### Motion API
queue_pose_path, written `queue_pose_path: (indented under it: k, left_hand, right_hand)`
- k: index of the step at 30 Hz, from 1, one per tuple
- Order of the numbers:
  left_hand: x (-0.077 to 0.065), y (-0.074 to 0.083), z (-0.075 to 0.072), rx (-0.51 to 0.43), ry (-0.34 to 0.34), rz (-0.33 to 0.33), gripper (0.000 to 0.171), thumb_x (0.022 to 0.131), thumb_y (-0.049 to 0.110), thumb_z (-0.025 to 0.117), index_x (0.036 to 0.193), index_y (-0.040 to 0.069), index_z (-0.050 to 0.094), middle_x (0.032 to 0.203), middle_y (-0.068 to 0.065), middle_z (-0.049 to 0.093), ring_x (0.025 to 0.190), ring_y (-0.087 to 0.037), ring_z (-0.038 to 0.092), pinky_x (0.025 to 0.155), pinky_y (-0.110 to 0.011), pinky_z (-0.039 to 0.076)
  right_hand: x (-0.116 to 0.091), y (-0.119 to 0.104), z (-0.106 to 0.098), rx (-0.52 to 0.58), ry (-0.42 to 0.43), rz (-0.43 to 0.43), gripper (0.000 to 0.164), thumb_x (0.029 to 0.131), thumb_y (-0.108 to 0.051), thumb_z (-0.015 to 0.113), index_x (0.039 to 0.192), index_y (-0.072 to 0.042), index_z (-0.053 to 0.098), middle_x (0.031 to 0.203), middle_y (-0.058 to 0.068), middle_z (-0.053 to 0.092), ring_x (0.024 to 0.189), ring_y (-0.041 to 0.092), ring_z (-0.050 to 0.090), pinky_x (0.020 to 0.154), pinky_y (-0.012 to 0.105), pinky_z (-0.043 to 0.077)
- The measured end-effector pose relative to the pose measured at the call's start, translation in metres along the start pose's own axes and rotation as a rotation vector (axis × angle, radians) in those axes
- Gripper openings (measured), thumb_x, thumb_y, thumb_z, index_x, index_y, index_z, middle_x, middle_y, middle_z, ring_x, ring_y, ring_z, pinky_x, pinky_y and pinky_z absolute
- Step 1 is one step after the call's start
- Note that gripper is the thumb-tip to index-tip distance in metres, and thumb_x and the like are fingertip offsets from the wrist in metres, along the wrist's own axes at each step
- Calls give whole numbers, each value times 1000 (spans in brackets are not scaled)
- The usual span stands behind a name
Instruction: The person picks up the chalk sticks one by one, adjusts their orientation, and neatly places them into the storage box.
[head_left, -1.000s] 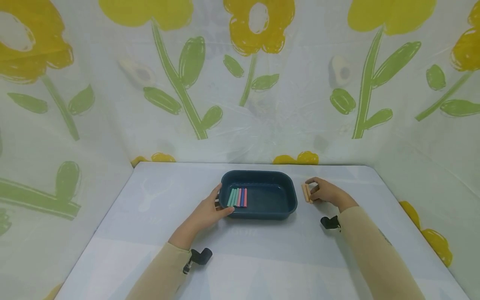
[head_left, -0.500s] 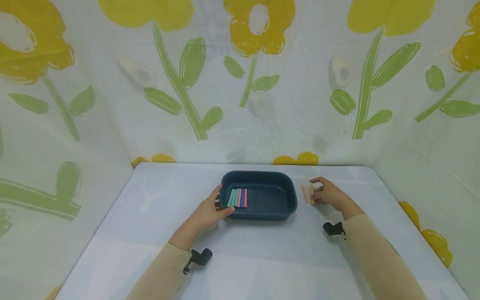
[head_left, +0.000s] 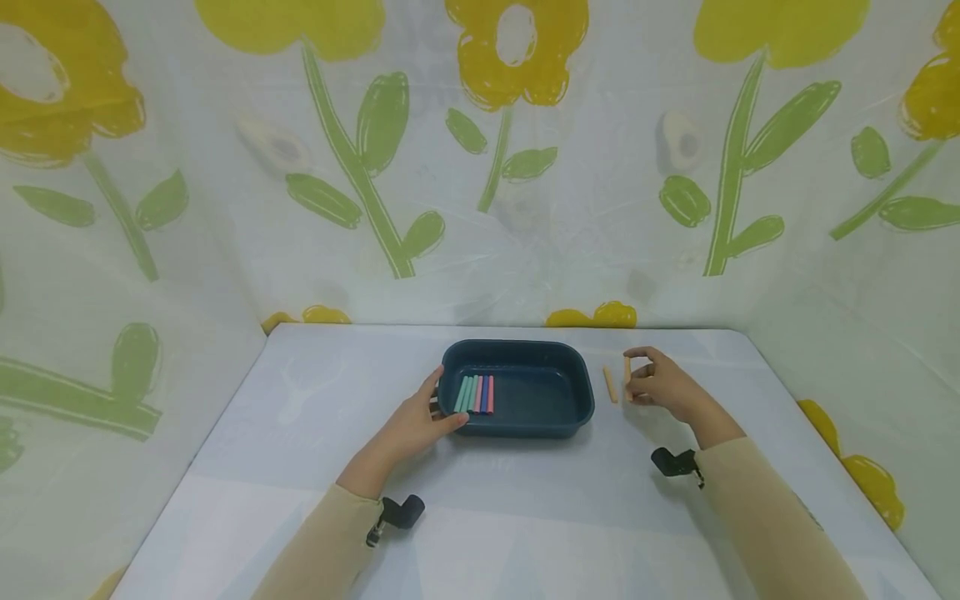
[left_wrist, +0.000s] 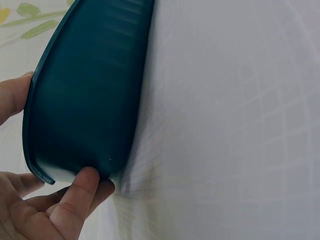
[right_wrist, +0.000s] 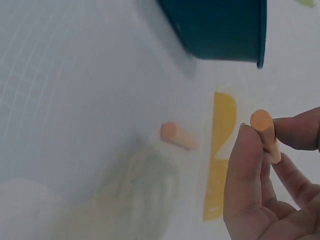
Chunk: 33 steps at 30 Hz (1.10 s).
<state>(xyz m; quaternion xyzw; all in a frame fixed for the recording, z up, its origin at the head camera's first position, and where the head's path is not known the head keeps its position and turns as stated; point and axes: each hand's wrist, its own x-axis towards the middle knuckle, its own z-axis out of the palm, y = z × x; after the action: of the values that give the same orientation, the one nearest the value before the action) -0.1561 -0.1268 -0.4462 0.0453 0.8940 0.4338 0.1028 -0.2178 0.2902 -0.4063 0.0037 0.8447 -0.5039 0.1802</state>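
A dark teal tray (head_left: 542,396) stands on the table, with a row of chalk sticks, green (head_left: 464,395), pink and blue, lying side by side at its left end. My left hand (head_left: 408,429) grips that end, thumb at one rim and fingers against the outer wall (left_wrist: 95,100), as the left wrist view shows. To the right of the tray my right hand (head_left: 666,388) pinches an orange chalk stick (right_wrist: 262,122) between thumb and fingers, over the table. A second orange chalk stick (head_left: 611,385) lies on the table between the tray and this hand.
The pale table (head_left: 480,517) ends at a back edge close behind the tray. Behind and beside it hangs a white sheet (head_left: 600,242) printed with yellow flowers and green leaves. Each wrist carries a small black camera (head_left: 403,512).
My right hand has drawn one orange chalk stick away to the right, off the other, which stays on the table. The left hand and tray have not moved.
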Motion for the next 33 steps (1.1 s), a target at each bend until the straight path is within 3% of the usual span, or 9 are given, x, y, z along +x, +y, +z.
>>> queue_pose_path:
  k: [16, 33]
  left_hand:
    - [0, 1, -1, 22, -2, -5, 101, 88, 51, 73, 162, 16, 13, 153, -22, 42, 131, -36, 53, 108, -54, 41]
    - [0, 2, 0, 15, -12, 1, 102, 88, 48, 74, 162, 15, 12, 152, -24, 42, 131, -37, 53, 108, -53, 41]
  right_hand:
    - [-7, -26, 18, 121, -65, -97, 68, 94, 1, 60, 152, 0, 25, 118, 26, 49, 90, 24, 63, 85, 38, 58]
    - [1, -65, 59, 151, -82, -91, 67, 92, 2, 62, 152, -4, 31, 126, 28, 48, 99, 35, 65, 86, 39, 58]
